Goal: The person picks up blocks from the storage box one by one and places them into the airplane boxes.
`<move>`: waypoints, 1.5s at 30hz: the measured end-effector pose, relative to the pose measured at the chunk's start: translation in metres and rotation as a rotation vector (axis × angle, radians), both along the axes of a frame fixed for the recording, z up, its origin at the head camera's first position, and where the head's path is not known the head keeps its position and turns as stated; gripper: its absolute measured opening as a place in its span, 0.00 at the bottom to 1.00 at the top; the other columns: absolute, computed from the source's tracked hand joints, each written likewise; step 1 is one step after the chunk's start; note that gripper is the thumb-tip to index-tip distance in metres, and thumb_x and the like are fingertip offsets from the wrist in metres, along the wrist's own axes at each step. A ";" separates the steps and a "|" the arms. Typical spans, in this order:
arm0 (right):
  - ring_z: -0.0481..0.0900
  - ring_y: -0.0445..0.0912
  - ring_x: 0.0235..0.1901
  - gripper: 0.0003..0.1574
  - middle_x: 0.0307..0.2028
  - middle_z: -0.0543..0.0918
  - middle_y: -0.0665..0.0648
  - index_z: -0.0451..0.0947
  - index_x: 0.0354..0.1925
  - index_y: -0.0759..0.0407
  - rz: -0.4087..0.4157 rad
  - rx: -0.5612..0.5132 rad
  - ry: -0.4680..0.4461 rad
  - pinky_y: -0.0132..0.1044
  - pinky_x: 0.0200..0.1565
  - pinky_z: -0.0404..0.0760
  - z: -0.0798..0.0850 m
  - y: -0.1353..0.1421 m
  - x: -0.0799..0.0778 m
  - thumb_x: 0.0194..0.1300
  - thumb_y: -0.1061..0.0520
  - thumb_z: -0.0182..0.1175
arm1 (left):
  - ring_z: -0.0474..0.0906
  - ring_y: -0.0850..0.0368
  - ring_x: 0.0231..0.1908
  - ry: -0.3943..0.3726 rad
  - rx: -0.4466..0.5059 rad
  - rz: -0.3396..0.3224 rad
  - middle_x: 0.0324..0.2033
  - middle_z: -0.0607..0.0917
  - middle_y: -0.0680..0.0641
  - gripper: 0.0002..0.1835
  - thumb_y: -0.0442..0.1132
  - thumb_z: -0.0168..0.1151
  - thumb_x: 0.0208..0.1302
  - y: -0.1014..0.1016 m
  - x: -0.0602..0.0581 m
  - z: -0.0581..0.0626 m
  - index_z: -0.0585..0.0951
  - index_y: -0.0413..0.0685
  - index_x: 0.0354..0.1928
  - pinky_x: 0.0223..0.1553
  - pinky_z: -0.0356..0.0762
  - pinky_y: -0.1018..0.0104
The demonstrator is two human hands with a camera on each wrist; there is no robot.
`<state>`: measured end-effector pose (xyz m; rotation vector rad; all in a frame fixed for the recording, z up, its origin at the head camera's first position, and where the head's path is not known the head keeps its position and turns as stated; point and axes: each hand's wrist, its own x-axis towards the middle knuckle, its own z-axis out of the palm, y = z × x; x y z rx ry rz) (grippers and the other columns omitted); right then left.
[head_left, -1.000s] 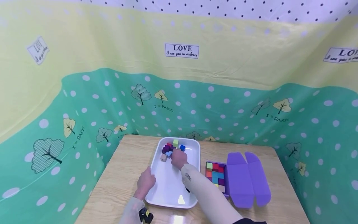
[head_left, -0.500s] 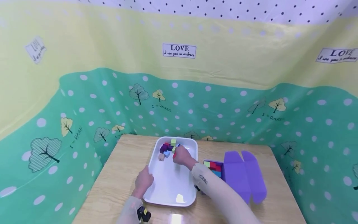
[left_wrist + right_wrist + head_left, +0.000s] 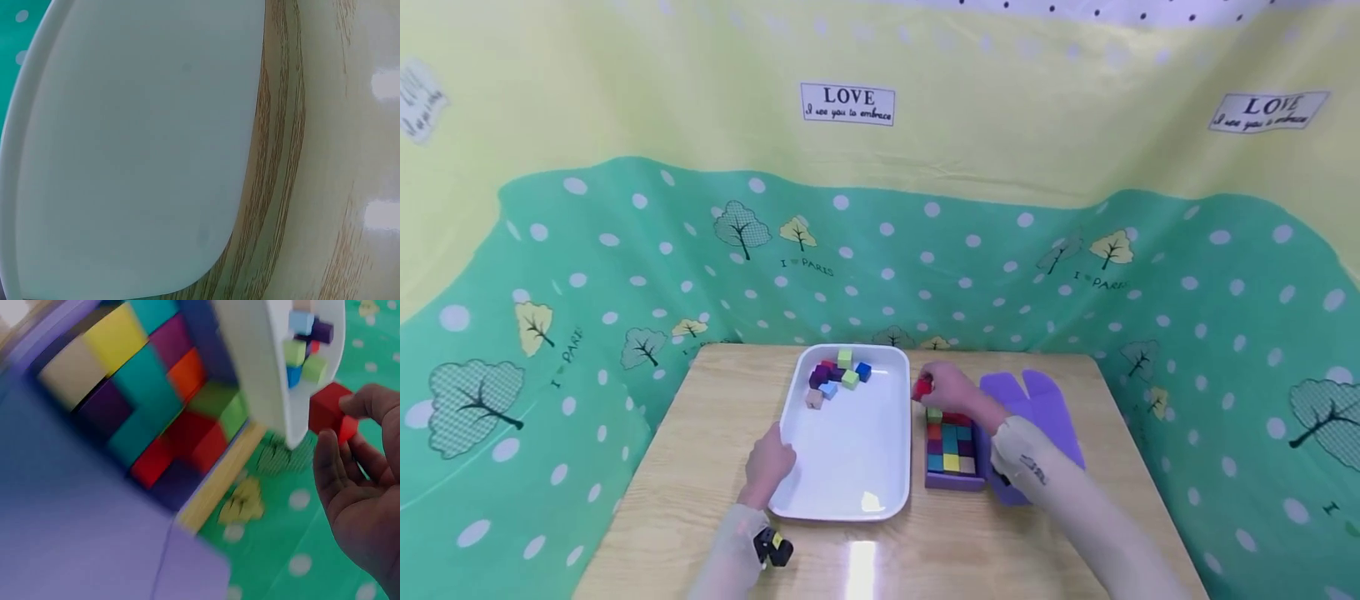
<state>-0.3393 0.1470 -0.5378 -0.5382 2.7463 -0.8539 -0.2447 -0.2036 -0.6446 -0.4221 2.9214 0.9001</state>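
Observation:
My right hand [image 3: 951, 389] pinches a red cube [image 3: 329, 411] between thumb and fingers, over the far end of a purple box [image 3: 953, 482]. Rows of coloured cubes lie inside that box; in the right wrist view, a green one [image 3: 219, 403] sits higher than most of its neighbours. At the left rim of a white tray [image 3: 838, 467], my left hand [image 3: 769, 462] grips the edge, its thumb over the rim. Several loose cubes, among them a light green one [image 3: 845, 359], a blue one [image 3: 863, 372] and a wooden one [image 3: 814, 399], are clustered in the tray's far left part.
The purple box's open lid [image 3: 1037, 417] lies folded out to the right, partly under my right forearm. Tray and box stand side by side on a wooden table [image 3: 715, 400]. A green and yellow patterned curtain [image 3: 880, 242] hangs close behind the table.
My right hand has picked the red cube from the cluster in the tray and carried it right, over to the box. The left hand stays at the tray's rim. The head view has shifted slightly.

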 end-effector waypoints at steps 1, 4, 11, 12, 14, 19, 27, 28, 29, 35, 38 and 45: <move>0.75 0.45 0.26 0.15 0.29 0.79 0.51 0.79 0.39 0.59 0.005 0.010 0.015 0.35 0.26 0.77 0.001 0.008 -0.001 0.49 0.62 0.68 | 0.79 0.33 0.43 -0.004 0.002 -0.001 0.51 0.78 0.28 0.27 0.32 0.54 0.62 -0.001 -0.001 0.001 0.66 0.33 0.64 0.39 0.79 0.41; 0.75 0.45 0.27 0.17 0.30 0.79 0.52 0.79 0.40 0.60 0.013 0.039 0.053 0.36 0.26 0.78 0.005 0.029 -0.001 0.48 0.62 0.68 | 0.79 0.32 0.43 -0.011 -0.002 -0.004 0.51 0.78 0.27 0.27 0.33 0.53 0.63 -0.004 -0.003 0.003 0.66 0.33 0.64 0.39 0.79 0.41; 0.74 0.46 0.30 0.16 0.32 0.80 0.53 0.81 0.39 0.61 0.068 0.163 0.147 0.41 0.33 0.78 0.008 0.064 0.002 0.48 0.61 0.68 | 0.79 0.33 0.43 -0.026 0.006 0.007 0.52 0.78 0.28 0.27 0.33 0.52 0.63 -0.005 -0.003 0.006 0.66 0.34 0.65 0.38 0.79 0.42; 0.74 0.46 0.31 0.16 0.32 0.80 0.52 0.81 0.39 0.60 0.076 0.179 0.154 0.41 0.34 0.78 0.007 0.066 0.003 0.48 0.60 0.69 | 0.80 0.33 0.42 -0.025 0.007 0.005 0.51 0.78 0.28 0.27 0.33 0.52 0.63 -0.006 -0.003 0.006 0.66 0.34 0.65 0.37 0.79 0.42; 0.74 0.46 0.32 0.15 0.33 0.80 0.51 0.82 0.39 0.58 0.076 0.212 0.152 0.42 0.35 0.78 0.005 0.069 0.004 0.48 0.60 0.69 | 0.80 0.34 0.41 -0.021 0.010 0.004 0.50 0.79 0.28 0.27 0.33 0.52 0.63 -0.006 -0.003 0.005 0.66 0.34 0.64 0.36 0.79 0.42; 0.73 0.45 0.31 0.16 0.33 0.79 0.51 0.82 0.41 0.57 0.074 0.244 0.101 0.38 0.32 0.77 -0.001 0.072 0.006 0.49 0.60 0.69 | 0.79 0.33 0.43 -0.023 0.014 0.001 0.51 0.78 0.28 0.27 0.33 0.52 0.63 -0.006 -0.002 0.006 0.66 0.34 0.64 0.38 0.78 0.41; 0.72 0.45 0.29 0.14 0.30 0.77 0.50 0.82 0.38 0.57 0.074 0.266 0.081 0.37 0.29 0.75 -0.008 0.071 0.010 0.49 0.62 0.69 | 0.79 0.32 0.44 -0.032 0.011 0.008 0.51 0.78 0.28 0.27 0.34 0.52 0.63 -0.003 -0.001 0.009 0.66 0.35 0.65 0.39 0.78 0.41; 0.72 0.45 0.28 0.14 0.29 0.77 0.50 0.82 0.38 0.57 0.070 0.266 0.077 0.36 0.29 0.75 -0.009 0.071 0.010 0.49 0.62 0.69 | 0.79 0.32 0.44 -0.031 0.014 0.006 0.52 0.78 0.28 0.27 0.34 0.52 0.63 -0.003 -0.001 0.009 0.66 0.35 0.65 0.39 0.78 0.41; 0.72 0.45 0.28 0.14 0.29 0.77 0.50 0.82 0.38 0.57 0.065 0.265 0.074 0.37 0.29 0.74 -0.011 0.071 0.011 0.49 0.62 0.70 | 0.79 0.33 0.44 -0.031 0.014 0.006 0.52 0.78 0.28 0.27 0.34 0.52 0.64 -0.003 -0.001 0.008 0.66 0.35 0.65 0.40 0.78 0.41; 0.72 0.46 0.30 0.15 0.30 0.78 0.51 0.82 0.39 0.58 0.044 0.275 0.077 0.38 0.31 0.75 -0.020 0.072 0.013 0.49 0.62 0.69 | 0.79 0.33 0.45 -0.029 0.019 0.000 0.53 0.77 0.28 0.27 0.33 0.52 0.64 -0.003 -0.003 0.004 0.65 0.35 0.66 0.41 0.78 0.41; 0.71 0.46 0.31 0.16 0.31 0.78 0.52 0.82 0.38 0.58 0.034 0.275 0.085 0.39 0.32 0.75 -0.024 0.074 0.013 0.48 0.62 0.70 | 0.79 0.34 0.44 -0.022 0.021 -0.005 0.52 0.78 0.29 0.27 0.33 0.52 0.64 -0.003 -0.004 0.002 0.66 0.36 0.66 0.40 0.79 0.42; 0.71 0.46 0.30 0.15 0.30 0.77 0.51 0.82 0.37 0.58 0.025 0.267 0.085 0.39 0.31 0.75 -0.028 0.078 0.014 0.46 0.62 0.70 | 0.80 0.36 0.41 -0.010 0.018 0.000 0.51 0.79 0.30 0.27 0.33 0.53 0.63 -0.001 -0.003 0.001 0.67 0.36 0.65 0.36 0.80 0.44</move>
